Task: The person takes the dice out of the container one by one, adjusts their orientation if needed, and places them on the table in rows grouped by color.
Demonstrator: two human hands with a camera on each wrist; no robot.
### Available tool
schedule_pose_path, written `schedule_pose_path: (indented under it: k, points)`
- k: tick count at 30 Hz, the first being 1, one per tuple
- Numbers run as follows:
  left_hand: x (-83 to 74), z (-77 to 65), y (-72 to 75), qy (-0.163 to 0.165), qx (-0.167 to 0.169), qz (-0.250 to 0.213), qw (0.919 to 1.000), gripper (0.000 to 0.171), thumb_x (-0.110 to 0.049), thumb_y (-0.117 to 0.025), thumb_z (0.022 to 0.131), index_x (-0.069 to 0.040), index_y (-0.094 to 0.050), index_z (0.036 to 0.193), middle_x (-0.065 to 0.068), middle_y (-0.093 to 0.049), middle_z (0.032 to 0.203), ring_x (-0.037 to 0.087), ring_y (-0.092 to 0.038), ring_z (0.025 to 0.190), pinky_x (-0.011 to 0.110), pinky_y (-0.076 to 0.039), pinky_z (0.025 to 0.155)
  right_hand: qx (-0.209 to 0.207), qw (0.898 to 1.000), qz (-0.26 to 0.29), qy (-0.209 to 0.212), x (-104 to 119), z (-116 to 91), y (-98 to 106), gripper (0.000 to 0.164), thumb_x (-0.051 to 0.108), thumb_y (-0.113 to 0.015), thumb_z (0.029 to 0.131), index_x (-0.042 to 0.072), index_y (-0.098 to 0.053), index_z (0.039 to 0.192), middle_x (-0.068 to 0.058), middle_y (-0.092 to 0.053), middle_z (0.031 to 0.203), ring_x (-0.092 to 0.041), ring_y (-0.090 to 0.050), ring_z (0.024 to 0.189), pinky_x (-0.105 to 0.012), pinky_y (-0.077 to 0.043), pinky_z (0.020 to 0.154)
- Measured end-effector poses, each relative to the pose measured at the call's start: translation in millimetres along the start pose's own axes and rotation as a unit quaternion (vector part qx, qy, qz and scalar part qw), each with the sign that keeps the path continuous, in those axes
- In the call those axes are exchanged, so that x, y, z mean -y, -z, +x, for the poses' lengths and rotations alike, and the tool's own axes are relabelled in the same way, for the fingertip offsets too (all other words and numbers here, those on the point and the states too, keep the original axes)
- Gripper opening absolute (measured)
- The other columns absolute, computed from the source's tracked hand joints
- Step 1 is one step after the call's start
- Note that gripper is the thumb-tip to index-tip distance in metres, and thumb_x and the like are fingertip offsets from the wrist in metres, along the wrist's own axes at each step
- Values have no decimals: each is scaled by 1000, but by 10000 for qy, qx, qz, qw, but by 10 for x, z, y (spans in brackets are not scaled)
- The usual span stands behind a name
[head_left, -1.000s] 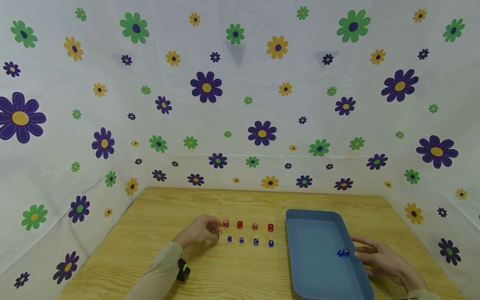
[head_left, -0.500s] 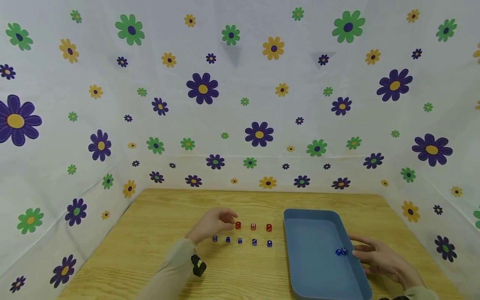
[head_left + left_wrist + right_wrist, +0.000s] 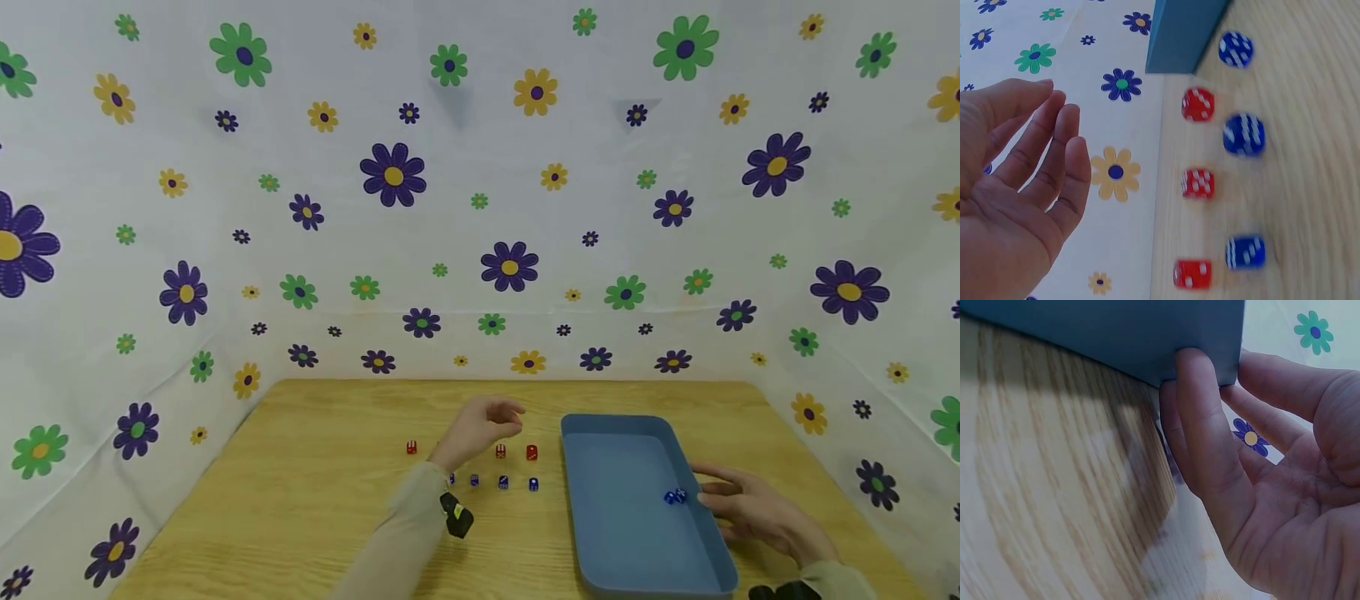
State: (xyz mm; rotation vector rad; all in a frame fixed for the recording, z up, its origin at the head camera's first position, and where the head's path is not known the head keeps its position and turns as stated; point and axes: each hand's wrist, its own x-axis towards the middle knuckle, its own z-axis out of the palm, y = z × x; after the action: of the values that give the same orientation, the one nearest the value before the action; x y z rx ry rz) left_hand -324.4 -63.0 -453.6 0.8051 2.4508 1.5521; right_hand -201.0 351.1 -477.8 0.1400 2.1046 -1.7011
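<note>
My left hand hovers over the row of red dice, with thumb and fingertips loosely bent and close together. The left wrist view shows nothing held in these fingers. Nearer me runs a row of blue dice; my left forearm hides parts of both rows. At the right, my right hand holds the side of a blue-grey tray. In the right wrist view its fingers lie on the tray's outer wall and its thumb meets the rim. Two blue dice lie inside the tray near that side.
The wooden table ends at a white flowered cloth on the back and both sides. The tray stands just right of the dice rows. One red die lies at the left end of its row.
My left hand has moved right and away from me, from the left end of the rows to over the red row. The leftmost red die now shows. My right hand stays at the tray.
</note>
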Motion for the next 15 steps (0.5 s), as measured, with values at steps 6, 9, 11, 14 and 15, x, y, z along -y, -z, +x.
schedule_pose_path:
  k: [6, 9, 11, 14, 15]
  points:
    - [-138, 169, -216, -84, -12, -357, 9993, 23, -14, -67, 94, -15, -69, 116, 3, -70, 100, 14, -66, 92, 36, -54, 85, 93, 9999, -55, 114, -2, 14, -3, 79, 21, -66, 95, 0, -19, 155, -38, -36, 144, -25, -65, 107, -46, -56, 85]
    - [-200, 213, -350, -24, 13, -423, 9991, 22, -13, -68, 93, -14, -70, 115, 3, -71, 99, 13, -66, 91, 32, -54, 83, 92, 9999, -42, 101, -11, 7, 0, 80, 22, -67, 94, 0, -20, 155, -36, -40, 143, -25, -65, 106, -47, -56, 84]
    - [-219, 244, -443, 30, 29, -466, 9989, 23, -13, -68, 93, -13, -70, 115, 1, -71, 99, 11, -65, 90, 30, -53, 82, 80, 9999, -48, 98, -13, 0, -2, 80, 22, -67, 94, 0, -20, 155, -36, -42, 142, -25, -65, 106, -46, -56, 84]
    - [-237, 287, -570, 25, 41, -561, 9984, 24, -11, -68, 92, -9, -70, 116, 3, -72, 98, 11, -66, 89, 29, -53, 80, 115, 9998, -27, 133, -14, -6, -9, 80, 21, -67, 94, 0, -20, 155, -35, -43, 141, -25, -65, 105, -46, -56, 84]
    - [-246, 298, -605, 21, 24, -597, 9982, 23, -11, -68, 92, -9, -70, 115, 3, -72, 98, 11, -66, 88, 28, -53, 80, 125, 9998, -17, 146, -14, -6, -11, 79, 21, -67, 94, 0, -20, 155, -34, -43, 141, -24, -65, 105, -46, -56, 84]
